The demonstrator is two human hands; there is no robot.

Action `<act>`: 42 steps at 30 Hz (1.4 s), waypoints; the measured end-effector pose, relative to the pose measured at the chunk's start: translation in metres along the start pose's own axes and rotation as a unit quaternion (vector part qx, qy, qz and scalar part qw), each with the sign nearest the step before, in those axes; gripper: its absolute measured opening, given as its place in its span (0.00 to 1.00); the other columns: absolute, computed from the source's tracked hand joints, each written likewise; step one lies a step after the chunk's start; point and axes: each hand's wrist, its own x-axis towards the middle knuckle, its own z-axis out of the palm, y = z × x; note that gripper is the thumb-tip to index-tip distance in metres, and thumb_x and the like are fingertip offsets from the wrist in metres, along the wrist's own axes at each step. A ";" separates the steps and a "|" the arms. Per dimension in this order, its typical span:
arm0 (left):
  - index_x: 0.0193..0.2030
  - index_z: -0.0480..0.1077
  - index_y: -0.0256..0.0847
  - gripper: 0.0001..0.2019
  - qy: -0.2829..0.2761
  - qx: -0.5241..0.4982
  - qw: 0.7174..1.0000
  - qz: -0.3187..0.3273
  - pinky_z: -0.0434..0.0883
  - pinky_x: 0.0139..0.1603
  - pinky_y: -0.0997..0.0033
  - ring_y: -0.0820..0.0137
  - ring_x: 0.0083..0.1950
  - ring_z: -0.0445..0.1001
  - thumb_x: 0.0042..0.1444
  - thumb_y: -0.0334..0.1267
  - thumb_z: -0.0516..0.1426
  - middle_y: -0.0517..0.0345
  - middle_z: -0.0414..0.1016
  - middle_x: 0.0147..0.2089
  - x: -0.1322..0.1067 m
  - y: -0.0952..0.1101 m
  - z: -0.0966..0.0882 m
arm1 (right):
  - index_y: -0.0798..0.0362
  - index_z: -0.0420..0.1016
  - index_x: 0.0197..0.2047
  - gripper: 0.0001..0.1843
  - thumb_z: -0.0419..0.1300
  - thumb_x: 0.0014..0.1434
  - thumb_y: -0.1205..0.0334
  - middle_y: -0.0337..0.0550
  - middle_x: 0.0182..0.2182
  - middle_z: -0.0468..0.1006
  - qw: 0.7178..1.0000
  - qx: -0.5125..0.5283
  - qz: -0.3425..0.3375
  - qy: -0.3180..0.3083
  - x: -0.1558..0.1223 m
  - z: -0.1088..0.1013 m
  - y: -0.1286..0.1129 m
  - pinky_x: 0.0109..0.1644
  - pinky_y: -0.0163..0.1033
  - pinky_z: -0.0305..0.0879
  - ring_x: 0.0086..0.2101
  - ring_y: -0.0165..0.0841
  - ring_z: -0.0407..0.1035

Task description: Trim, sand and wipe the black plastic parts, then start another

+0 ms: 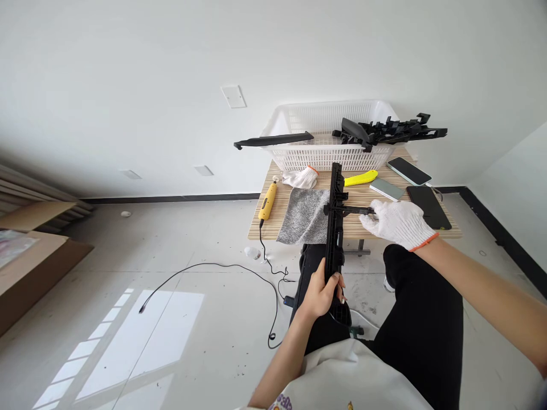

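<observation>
My bare left hand (322, 290) is wrapped round the near end of a long black plastic part (335, 210) that reaches from my lap up over the small wooden table (448, 230). My right hand (399, 222), in a white knit glove with an orange cuff, is closed on a thin dark tool (356, 210) whose tip meets the side of the part at mid-length. A grey cloth (304, 216) lies on the table just left of the part.
A white mesh basket (325, 156) at the table's back holds several long black plastic parts (384, 131). On the table lie a yellow corded tool (268, 200), a spare white glove (301, 177), a yellow knife (361, 178), two phones (427, 205) and a grey block (387, 189). A cardboard box (29, 250) stands at left.
</observation>
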 end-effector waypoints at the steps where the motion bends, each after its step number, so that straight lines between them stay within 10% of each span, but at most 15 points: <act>1: 0.47 0.60 0.43 0.15 0.000 -0.001 1.000 0.000 0.80 0.29 0.69 0.79 0.21 0.69 0.67 0.51 0.56 0.67 0.70 0.32 0.000 0.000 0.000 | 0.57 0.82 0.44 0.33 0.44 0.68 0.41 0.55 0.25 0.82 1.000 -0.001 -0.001 -0.001 0.000 0.000 0.000 0.29 0.39 0.40 0.27 0.46 0.76; 16: 0.47 0.59 0.43 0.12 -0.002 -0.004 1.000 0.007 0.81 0.29 0.69 0.79 0.21 0.69 0.68 0.48 0.55 0.67 0.70 0.33 0.000 -0.002 -0.001 | 0.57 0.82 0.44 0.32 0.45 0.69 0.41 0.55 0.24 0.81 1.000 -0.005 -0.002 0.003 0.000 -0.002 0.000 0.28 0.41 0.39 0.27 0.46 0.76; 29: 0.46 0.60 0.43 0.11 -0.004 0.015 0.999 0.034 0.82 0.31 0.68 0.79 0.21 0.69 0.70 0.47 0.53 0.68 0.71 0.32 0.000 -0.009 -0.002 | 0.55 0.79 0.32 0.27 0.46 0.66 0.47 0.48 0.17 0.70 0.994 0.036 0.078 0.069 -0.003 -0.008 -0.004 0.28 0.39 0.37 0.20 0.33 0.57; 42: 0.46 0.60 0.42 0.13 0.009 -0.026 0.999 0.022 0.82 0.30 0.68 0.80 0.20 0.68 0.69 0.48 0.56 0.68 0.71 0.31 0.000 -0.004 0.001 | 0.53 0.78 0.33 0.38 0.50 0.62 0.25 0.45 0.22 0.75 0.967 0.251 0.038 0.023 -0.010 -0.016 -0.016 0.31 0.38 0.48 0.25 0.35 0.68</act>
